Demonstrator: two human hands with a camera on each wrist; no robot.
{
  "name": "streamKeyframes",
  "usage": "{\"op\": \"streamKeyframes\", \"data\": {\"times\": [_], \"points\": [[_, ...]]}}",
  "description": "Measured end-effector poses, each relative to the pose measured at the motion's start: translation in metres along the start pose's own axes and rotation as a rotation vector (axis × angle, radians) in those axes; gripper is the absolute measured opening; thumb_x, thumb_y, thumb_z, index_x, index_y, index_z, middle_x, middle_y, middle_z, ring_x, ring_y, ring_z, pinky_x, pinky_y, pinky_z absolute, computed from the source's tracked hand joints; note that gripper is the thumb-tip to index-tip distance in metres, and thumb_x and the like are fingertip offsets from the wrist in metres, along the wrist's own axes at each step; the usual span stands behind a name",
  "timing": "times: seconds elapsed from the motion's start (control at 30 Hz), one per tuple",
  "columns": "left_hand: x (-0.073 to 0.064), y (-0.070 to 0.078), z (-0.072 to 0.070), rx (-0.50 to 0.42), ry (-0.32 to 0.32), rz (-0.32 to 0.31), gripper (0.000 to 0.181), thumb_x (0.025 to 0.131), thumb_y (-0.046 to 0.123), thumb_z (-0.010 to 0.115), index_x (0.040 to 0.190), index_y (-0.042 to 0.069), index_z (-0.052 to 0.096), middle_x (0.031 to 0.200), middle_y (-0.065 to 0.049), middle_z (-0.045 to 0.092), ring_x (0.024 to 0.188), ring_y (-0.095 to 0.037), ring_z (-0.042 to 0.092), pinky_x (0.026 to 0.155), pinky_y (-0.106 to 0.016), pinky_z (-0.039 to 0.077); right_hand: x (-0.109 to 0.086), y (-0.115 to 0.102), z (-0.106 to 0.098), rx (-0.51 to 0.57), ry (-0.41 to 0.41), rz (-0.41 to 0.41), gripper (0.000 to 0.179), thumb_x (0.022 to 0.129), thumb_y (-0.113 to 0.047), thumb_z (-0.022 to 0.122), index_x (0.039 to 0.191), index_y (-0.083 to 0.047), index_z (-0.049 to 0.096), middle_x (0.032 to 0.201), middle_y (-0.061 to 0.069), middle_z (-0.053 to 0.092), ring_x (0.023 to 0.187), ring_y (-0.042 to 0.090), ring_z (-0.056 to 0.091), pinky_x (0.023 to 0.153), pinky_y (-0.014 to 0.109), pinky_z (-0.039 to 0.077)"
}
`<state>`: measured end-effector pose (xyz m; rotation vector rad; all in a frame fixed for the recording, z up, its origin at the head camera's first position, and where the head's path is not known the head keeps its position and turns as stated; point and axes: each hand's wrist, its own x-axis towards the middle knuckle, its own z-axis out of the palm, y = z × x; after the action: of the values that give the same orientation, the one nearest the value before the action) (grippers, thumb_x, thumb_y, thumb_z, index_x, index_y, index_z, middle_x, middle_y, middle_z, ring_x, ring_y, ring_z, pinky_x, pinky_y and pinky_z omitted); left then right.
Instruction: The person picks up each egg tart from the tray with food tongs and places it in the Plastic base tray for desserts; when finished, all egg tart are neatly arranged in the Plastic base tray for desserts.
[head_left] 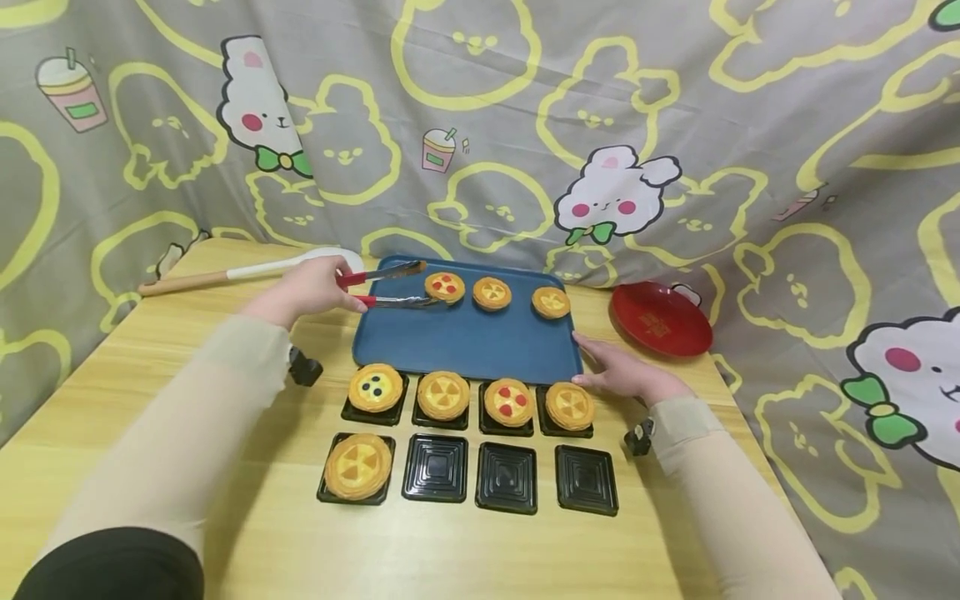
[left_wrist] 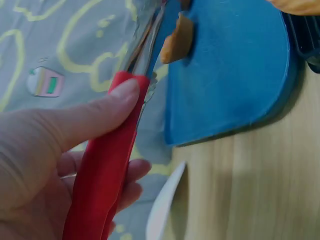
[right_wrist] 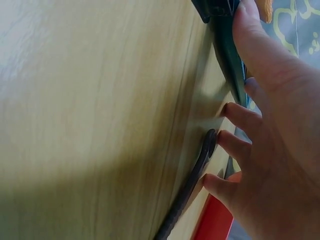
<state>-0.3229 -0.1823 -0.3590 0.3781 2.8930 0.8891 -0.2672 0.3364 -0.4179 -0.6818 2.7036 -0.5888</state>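
Note:
In the head view my left hand point(head_left: 315, 286) holds red-handled tongs point(head_left: 397, 302) by the handle, thumb on top in the left wrist view. The tongs' arms are spread, their tips at the left side of an egg tart with red pieces point(head_left: 445, 287). That tart lies on a blue tray point(head_left: 465, 337) with two plain yellow tarts point(head_left: 492, 293). My right hand point(head_left: 618, 371) touches the tray's right edge near the front corner, fingers extended. In front of the tray, several black square bases point(head_left: 435, 468) stand in two rows; the back row and the front-left base hold tarts point(head_left: 358, 467).
A red plate point(head_left: 662, 320) stands right of the tray, against the patterned cloth point(head_left: 495, 125). Behind my left hand lies a white utensil with a wooden handle point(head_left: 187, 283). A dark slender thing point(right_wrist: 187, 187) shows below my right fingers, its kind unclear.

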Motion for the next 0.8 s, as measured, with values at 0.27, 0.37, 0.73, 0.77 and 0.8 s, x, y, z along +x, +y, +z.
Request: {"op": "streamKeyframes", "data": {"times": [0.27, 0.37, 0.73, 0.77, 0.8], "points": [[0.026, 0.005, 0.020, 0.064, 0.003, -0.015, 0.053, 0.074, 0.030, 0.088, 0.109, 0.001, 0.062, 0.101, -0.015, 0.063, 0.090, -0.033, 0.055, 0.080, -0.047, 0.043, 0.001, 0.004, 0.000, -0.004, -0.010, 0.007, 0.096, 0.091, -0.051, 0.065, 0.158, -0.003, 0.015, 0.159, 0.023, 0.017, 0.143, 0.045, 0.017, 0.112, 0.058, 0.016], [0.028, 0.007, 0.024, 0.075, 0.002, -0.009, 0.053, 0.075, 0.030, 0.087, 0.111, 0.000, 0.064, 0.103, -0.016, 0.064, 0.091, -0.034, 0.055, 0.082, -0.048, 0.043, 0.001, 0.004, 0.000, -0.005, -0.001, -0.003, 0.096, 0.091, -0.050, 0.066, 0.157, -0.003, 0.016, 0.159, 0.024, 0.018, 0.143, 0.045, 0.018, 0.112, 0.059, 0.016], [0.021, 0.011, 0.028, 0.074, 0.020, 0.011, 0.039, 0.081, 0.031, 0.083, 0.103, 0.005, 0.064, 0.098, -0.014, 0.063, 0.089, -0.033, 0.053, 0.078, -0.046, 0.040, 0.003, 0.003, -0.001, -0.014, -0.008, 0.051, 0.095, 0.091, -0.043, 0.070, 0.158, -0.005, 0.015, 0.159, 0.022, 0.019, 0.144, 0.043, 0.019, 0.113, 0.056, 0.016], [0.019, 0.013, 0.027, 0.072, 0.022, 0.015, 0.039, 0.082, 0.030, 0.083, 0.104, 0.004, 0.064, 0.098, -0.014, 0.063, 0.088, -0.034, 0.053, 0.077, -0.046, 0.040, 0.003, 0.003, 0.000, -0.017, -0.007, 0.052, 0.095, 0.090, -0.043, 0.070, 0.158, -0.005, 0.015, 0.159, 0.022, 0.020, 0.144, 0.043, 0.020, 0.113, 0.055, 0.016], [0.016, 0.014, 0.026, 0.074, 0.026, 0.018, 0.039, 0.082, 0.029, 0.083, 0.104, 0.004, 0.064, 0.097, -0.014, 0.063, 0.088, -0.033, 0.053, 0.076, -0.046, 0.040, 0.003, 0.004, 0.000, -0.020, -0.006, 0.048, 0.095, 0.090, -0.044, 0.070, 0.158, -0.004, 0.016, 0.159, 0.023, 0.020, 0.143, 0.043, 0.020, 0.113, 0.056, 0.016]]}}
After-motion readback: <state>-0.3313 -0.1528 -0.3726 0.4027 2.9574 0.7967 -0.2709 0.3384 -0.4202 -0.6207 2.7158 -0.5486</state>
